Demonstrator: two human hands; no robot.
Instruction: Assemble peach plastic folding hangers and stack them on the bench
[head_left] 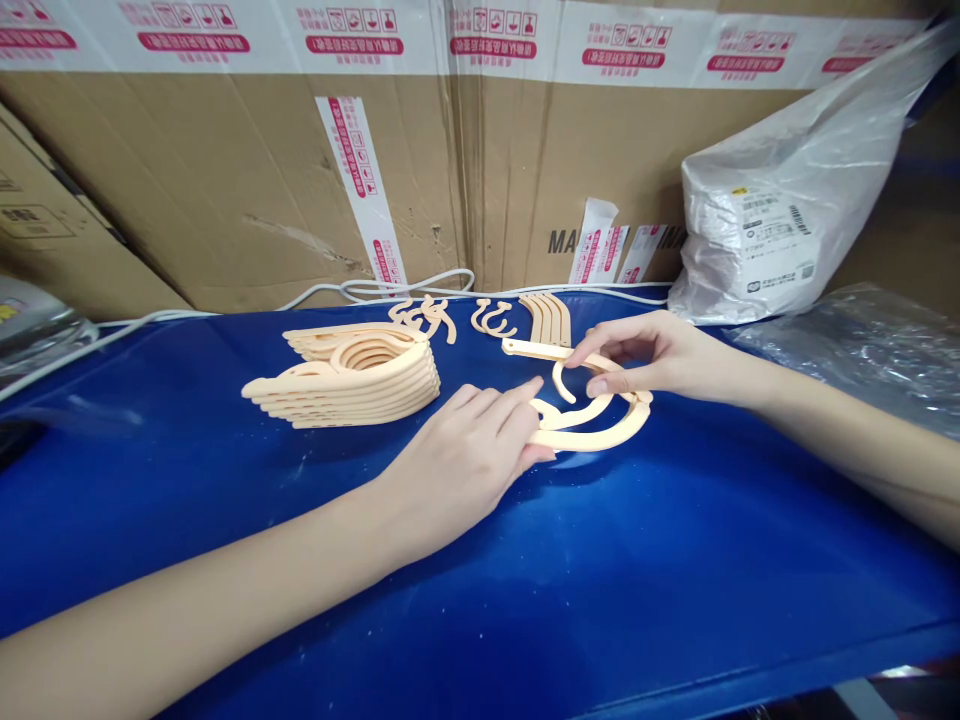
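Note:
A peach plastic folding hanger [600, 432] lies on the blue table [675, 560] at centre. My left hand [469, 455] presses on its left end, fingers closed around the curved arm. My right hand [645, 358] pinches the hanger's hook part [561, 383] between thumb and fingers near the right end. A straight peach arm piece [534, 349] lies just behind the hook. To the left sits a stack of folded peach hangers [352, 378].
Loose peach hooks [491, 318] and several arm pieces [550, 315] lie at the back of the table. Cardboard boxes [262, 180] form a wall behind. A white plastic bag [780, 210] stands at back right, and a white cable [390, 290] runs along the rear.

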